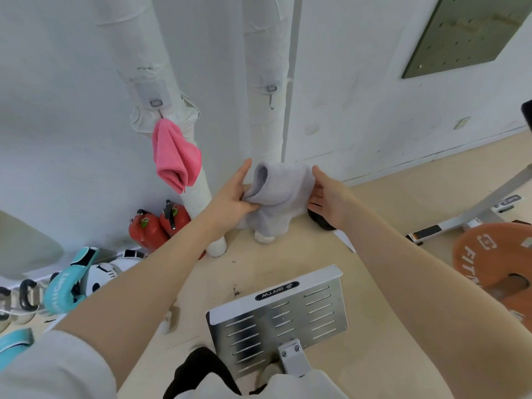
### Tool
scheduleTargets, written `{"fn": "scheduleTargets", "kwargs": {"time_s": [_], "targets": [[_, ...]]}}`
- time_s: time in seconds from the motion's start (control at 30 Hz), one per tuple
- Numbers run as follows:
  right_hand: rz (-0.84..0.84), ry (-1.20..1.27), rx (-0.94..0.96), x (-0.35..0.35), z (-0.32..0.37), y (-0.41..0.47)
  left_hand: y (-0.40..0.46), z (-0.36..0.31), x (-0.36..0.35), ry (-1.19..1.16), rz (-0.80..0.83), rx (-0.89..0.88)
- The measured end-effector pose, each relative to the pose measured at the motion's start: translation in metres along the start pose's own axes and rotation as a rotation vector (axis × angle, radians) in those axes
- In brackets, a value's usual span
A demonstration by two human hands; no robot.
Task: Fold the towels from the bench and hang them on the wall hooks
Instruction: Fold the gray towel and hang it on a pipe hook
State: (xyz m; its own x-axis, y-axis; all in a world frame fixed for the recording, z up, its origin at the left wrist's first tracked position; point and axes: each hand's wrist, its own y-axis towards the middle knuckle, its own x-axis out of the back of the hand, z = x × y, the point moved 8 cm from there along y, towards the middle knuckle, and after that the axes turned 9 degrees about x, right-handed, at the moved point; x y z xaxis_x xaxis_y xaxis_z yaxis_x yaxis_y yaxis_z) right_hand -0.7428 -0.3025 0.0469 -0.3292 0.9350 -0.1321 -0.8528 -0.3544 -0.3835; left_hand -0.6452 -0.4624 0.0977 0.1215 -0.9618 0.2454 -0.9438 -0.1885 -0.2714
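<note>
Against the white wall, listed left to right: boxing gloves (67,279) in teal on the floor at far left, with two red fire extinguishers (157,226) lying just beside the foot of a wrapped pipe. Left pipe (161,82), white wrapping, carries a small hook (157,103) from which a pink towel (175,156) hangs, folded and bunched, already in place. Right pipe (266,67), same wrapping, carries a second hook (271,92), bare. Below that free hook, held in the air well above the floor, is the grey towel (276,194), partly folded, one rolled edge turned up at its top left and loose cloth drooping beneath. Left hand (233,194): grip clenched on the towel's left side, fingers pinching a gathered fold. Right hand (328,194): grip grasping the towel's right edge, thumb up along the cloth. A metal footplate (279,321) sits low at centre; an orange weight plate (495,263) lies on the floor at right. No desk is in view. Handling, by judgement: the grey towel is light, soft and limp, will not keep a crease unaided, and sags wherever unsupported; best taken at the fold's top edge or a corner, bunched thick enough to catch on the bare hook without slipping off.
</note>
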Motion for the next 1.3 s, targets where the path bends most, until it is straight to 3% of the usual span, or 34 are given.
{"fn": "scheduleTargets", "kwargs": {"time_s": [0.1,0.27,0.37,0.47,0.63,0.7,0.77,0.9,1.03,1.17,1.3], "targets": [[0.094,0.099,0.081,-0.011,0.014,0.006,0.001,-0.001,-0.004,-0.003,0.081,-0.009],[0.235,0.059,0.296,-0.035,0.048,0.009,0.010,0.006,-0.017,-0.144,0.374,0.021],[0.394,-0.212,0.306,-0.058,0.052,0.013,0.036,0.002,-0.006,-0.076,0.268,0.085],[0.460,-0.353,0.296,-0.072,0.057,0.028,0.066,-0.019,0.010,0.097,0.152,0.003],[0.390,-0.614,0.263,-0.084,0.066,0.069,0.114,-0.027,0.017,0.304,0.324,0.055],[0.381,-0.828,0.305,-0.093,0.067,0.089,0.133,-0.023,0.025,0.335,0.357,0.121],[0.322,-0.870,0.374,-0.100,0.075,0.111,0.158,-0.021,0.038,0.387,0.353,0.139],[0.026,-0.758,0.510,-0.090,0.113,0.166,0.221,-0.027,0.070,0.527,0.157,0.064],[-0.073,-0.781,0.466,-0.076,0.129,0.215,0.276,-0.035,0.082,0.722,-0.046,0.019],[-0.149,-0.659,0.448,-0.060,0.146,0.245,0.318,-0.042,0.071,0.727,-0.002,-0.042],[-0.233,-0.639,0.444,-0.052,0.143,0.283,0.346,-0.036,0.072,0.657,-0.068,0.091]]}}
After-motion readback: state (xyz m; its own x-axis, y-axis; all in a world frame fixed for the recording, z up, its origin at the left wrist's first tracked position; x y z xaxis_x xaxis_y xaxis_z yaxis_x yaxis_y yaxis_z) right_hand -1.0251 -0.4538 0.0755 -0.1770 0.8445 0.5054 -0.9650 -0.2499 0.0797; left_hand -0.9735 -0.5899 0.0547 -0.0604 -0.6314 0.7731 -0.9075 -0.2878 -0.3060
